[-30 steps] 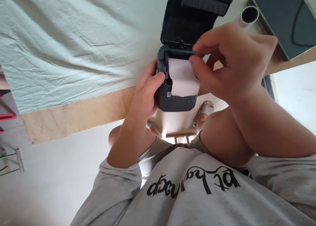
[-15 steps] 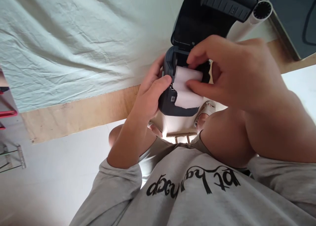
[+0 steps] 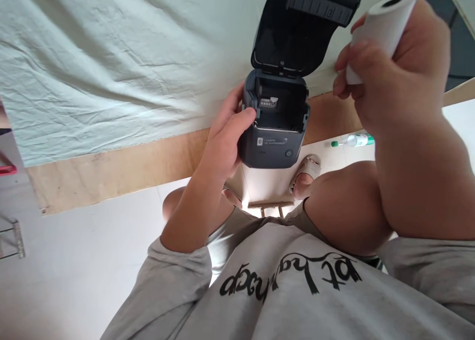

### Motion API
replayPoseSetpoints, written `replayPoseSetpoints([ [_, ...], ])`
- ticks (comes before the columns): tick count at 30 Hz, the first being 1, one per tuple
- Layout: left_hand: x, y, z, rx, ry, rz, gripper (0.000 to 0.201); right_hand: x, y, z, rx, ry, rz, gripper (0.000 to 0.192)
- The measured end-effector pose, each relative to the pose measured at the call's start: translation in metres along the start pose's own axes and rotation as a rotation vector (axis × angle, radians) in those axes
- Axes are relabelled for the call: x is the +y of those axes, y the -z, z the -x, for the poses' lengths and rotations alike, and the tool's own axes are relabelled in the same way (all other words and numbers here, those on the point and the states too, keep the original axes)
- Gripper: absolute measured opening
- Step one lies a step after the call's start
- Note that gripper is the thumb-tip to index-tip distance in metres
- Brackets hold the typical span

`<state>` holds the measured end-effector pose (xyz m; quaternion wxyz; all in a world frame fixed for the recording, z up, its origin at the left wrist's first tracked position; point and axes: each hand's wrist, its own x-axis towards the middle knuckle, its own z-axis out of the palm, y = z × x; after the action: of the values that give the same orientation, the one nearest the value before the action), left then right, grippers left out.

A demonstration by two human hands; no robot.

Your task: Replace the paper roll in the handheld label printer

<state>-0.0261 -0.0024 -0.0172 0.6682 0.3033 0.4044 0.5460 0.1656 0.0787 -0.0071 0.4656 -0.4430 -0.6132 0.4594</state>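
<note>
A dark grey portable label printer (image 3: 274, 147) is gripped at its left side by my left hand (image 3: 224, 142), the thumb lying on the rim of its paper bay. Its black lid (image 3: 293, 38) is swung up, and no roll sits in the bay (image 3: 278, 107), where a small printed label shows. To the right of the lid, my right hand (image 3: 404, 68) is closed around a white paper roll (image 3: 386, 28). The roll is tilted, with the dark hole of its core facing up.
A pale green cloth (image 3: 129, 72) covers the table, whose wooden edge (image 3: 122, 179) runs in front of me. A dark flat panel (image 3: 460, 58) lies at the right, partly behind my hand. On the floor are a green-and-white bottle (image 3: 358, 140) and a small metal rack (image 3: 13, 241).
The paper roll has come out of the printer bay, up and to the right in my right hand. My left hand still holds the printer, and the lid remains up.
</note>
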Motion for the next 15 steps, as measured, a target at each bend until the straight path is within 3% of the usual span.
replayPoseSetpoints([
  [7, 0.000, -0.001, 0.001, 0.006, -0.001, -0.006, 0.031, -0.002, 0.002, 0.013, -0.112, 0.208, 0.654, 0.032],
  [15, 0.001, 0.000, -0.001, -0.050, -0.031, -0.016, 0.030, 0.004, -0.002, 0.013, -0.139, 0.036, 0.891, 0.041],
])
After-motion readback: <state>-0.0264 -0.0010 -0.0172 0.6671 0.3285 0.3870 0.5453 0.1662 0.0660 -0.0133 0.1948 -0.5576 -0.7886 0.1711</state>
